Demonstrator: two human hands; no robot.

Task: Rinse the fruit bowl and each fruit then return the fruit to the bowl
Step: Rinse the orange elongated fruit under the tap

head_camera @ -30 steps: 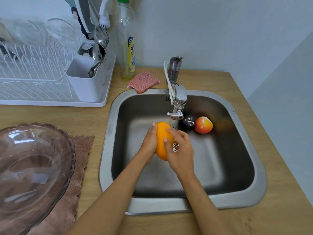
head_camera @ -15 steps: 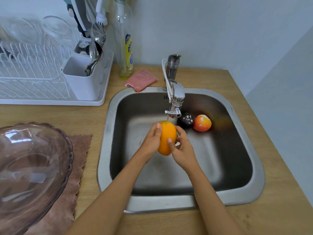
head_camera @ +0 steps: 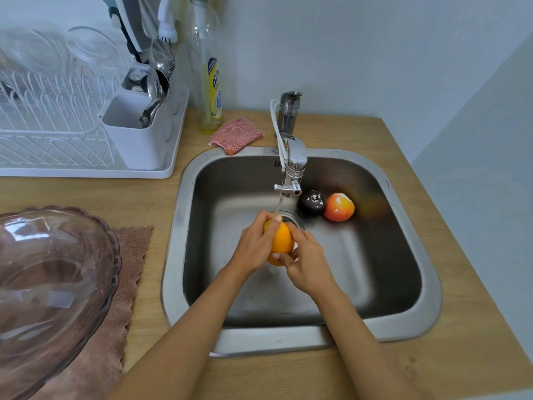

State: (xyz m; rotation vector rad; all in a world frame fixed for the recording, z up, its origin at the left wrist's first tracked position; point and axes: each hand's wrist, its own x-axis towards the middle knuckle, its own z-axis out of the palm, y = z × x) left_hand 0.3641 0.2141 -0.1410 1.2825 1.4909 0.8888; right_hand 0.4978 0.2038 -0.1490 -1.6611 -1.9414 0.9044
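An orange fruit (head_camera: pixel 282 239) is held between both hands over the steel sink (head_camera: pixel 403 324), under the thin water stream from the tap (head_camera: pixel 292 171). My left hand (head_camera: pixel 255 245) wraps its left side with fingers over the top. My right hand (head_camera: pixel 307 262) cups its right side and underside. A dark, speckled fruit (head_camera: pixel 312 202) and a red-orange fruit (head_camera: pixel 339 207) lie touching at the back of the sink basin. The tinted glass fruit bowl (head_camera: pixel 52 290) sits on a brown cloth (head_camera: pixel 128 272) at the left, holding no fruit.
A white dish rack (head_camera: pixel 72 145) with glassware and a cutlery holder stands at the back left. A dish soap bottle (head_camera: pixel 208 70) and a pink scrub pad (head_camera: pixel 236 134) sit behind the sink. Walls close off the back and right of the wooden counter (head_camera: pixel 432 368).
Both hands have turned the orange fruit and brought it lower, slightly nearer me, beneath the stream. My left fingers now lie over its top. The other fruits have not moved.
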